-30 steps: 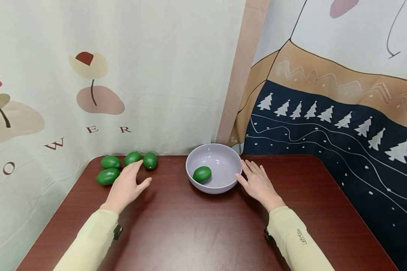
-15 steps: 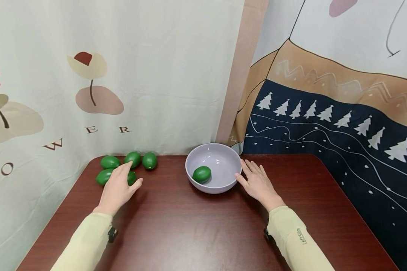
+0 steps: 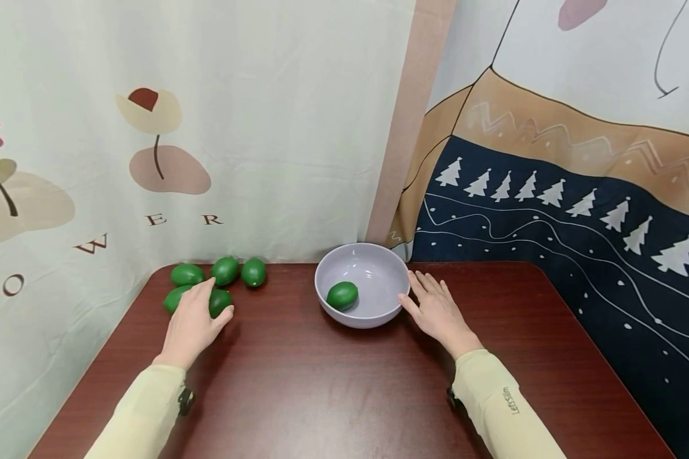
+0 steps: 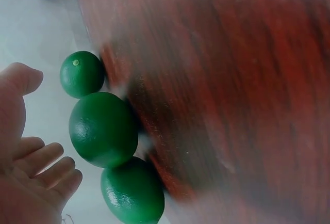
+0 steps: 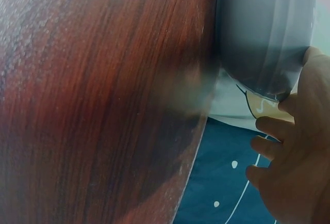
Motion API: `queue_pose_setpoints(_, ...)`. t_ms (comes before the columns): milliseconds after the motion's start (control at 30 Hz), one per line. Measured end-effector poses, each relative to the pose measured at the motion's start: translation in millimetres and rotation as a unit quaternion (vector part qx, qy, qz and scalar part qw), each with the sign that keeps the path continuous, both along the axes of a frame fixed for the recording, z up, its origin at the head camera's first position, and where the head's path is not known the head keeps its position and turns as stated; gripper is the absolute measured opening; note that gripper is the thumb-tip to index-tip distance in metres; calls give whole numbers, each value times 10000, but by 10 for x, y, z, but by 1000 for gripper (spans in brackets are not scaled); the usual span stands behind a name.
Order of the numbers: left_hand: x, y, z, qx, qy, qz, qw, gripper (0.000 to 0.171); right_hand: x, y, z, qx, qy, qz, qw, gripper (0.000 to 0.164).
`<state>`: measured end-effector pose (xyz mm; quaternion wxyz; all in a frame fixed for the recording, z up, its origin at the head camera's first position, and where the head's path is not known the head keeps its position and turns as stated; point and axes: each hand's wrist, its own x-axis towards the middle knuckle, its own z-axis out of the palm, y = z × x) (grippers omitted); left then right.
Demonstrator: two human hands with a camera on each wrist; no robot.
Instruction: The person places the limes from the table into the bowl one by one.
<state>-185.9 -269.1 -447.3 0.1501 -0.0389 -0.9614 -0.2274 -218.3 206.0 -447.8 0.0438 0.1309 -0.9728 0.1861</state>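
My left hand [image 3: 189,326] hovers at the near side of a cluster of green limes at the table's back left. Between its thumb and fingers a lime [image 3: 220,303] shows, and another lime [image 3: 175,298] is partly covered by the hand. Three more limes lie behind. The left wrist view has the hand's relaxed fingers [image 4: 49,164] apart from a row of limes [image 4: 103,129]. My right hand [image 3: 436,312] rests with extended fingers against the right side of a lavender bowl [image 3: 385,290]. Inside that bowl, at its left, lies one lime [image 3: 342,296].
Dark red-brown wood makes up the tabletop [image 3: 321,389]. A pale printed curtain [image 3: 298,140] hangs right behind its back edge. On the right, a navy cloth with white trees [image 3: 551,223] hangs beside the table.
My left hand has moved left and slightly toward me, baring a lime that was hidden behind it. The right hand and the bowl have stayed put.
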Motion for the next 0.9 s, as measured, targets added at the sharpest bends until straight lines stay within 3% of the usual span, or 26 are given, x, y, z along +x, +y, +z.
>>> queue_pose_setpoints(333, -16, -13, -77, -67, -49, 58, 9999, 72, 0, 1, -9, 7, 35, 8, 10000, 70)
queue_pose_setpoints(900, -24, -1, -105, -2, -78, 137, 9999, 73, -25, 14, -27, -9, -60, -5, 10000, 71)
